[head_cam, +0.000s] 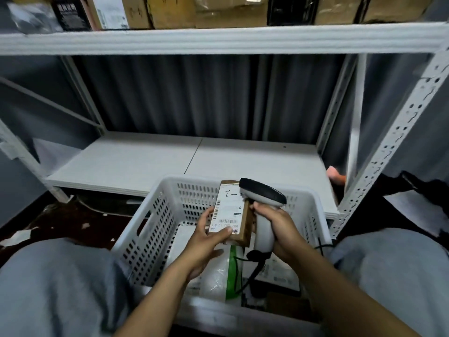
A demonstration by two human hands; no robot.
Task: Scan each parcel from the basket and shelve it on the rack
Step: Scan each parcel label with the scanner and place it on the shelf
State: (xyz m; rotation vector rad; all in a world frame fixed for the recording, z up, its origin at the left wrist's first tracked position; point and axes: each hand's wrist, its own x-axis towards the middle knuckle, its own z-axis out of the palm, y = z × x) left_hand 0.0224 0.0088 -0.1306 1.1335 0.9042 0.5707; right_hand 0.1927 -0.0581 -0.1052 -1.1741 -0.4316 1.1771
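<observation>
My left hand [206,239] grips a small brown cardboard parcel [244,224] with a white shipping label [227,210] facing up, held above the white perforated basket [150,227]. My right hand [277,229] grips the handle of a white and black barcode scanner [262,193], whose head sits right over the parcel's top right corner. The scanner's black cable hangs down into the basket. Inside the basket lie a white and green plastic mailer [226,276] and other packages, partly hidden by my arms.
The white metal rack [218,40] stands right behind the basket; its lower shelf board [145,159] is bare. Cardboard boxes [230,10] fill the shelf above. A perforated upright [388,147] rises at the right. My knees in grey trousers flank the basket. Paper scraps litter the dark floor at left.
</observation>
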